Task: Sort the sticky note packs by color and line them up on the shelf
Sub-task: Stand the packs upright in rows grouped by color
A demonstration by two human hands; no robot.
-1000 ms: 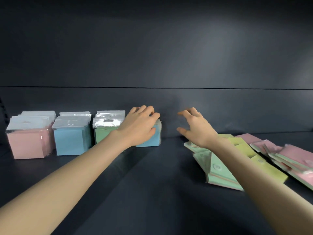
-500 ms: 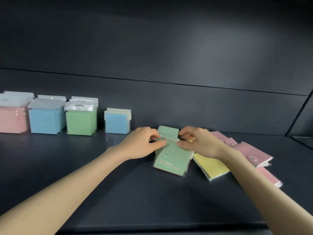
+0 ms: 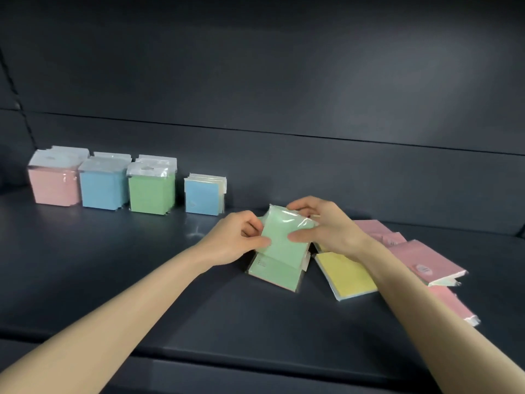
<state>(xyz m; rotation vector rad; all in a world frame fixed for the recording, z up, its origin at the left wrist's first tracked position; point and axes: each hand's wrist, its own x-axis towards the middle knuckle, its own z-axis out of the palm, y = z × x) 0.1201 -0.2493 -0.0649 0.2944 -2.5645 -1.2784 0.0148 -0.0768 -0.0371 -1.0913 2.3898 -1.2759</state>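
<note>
Head view: my left hand and right hand pinch the green pack; best lift it level, stand it against the green row.

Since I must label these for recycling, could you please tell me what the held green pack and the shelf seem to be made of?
Green sticky note pack: matte paper inside clear glossy plastic film; glare and wrinkles show near its top. Shelf: smooth dark surface with faint sheen, likely painted metal, though that is uncertain.

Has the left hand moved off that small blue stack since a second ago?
Yes. The left hand left the small blue stack and went right, now holding the green pack.
</note>
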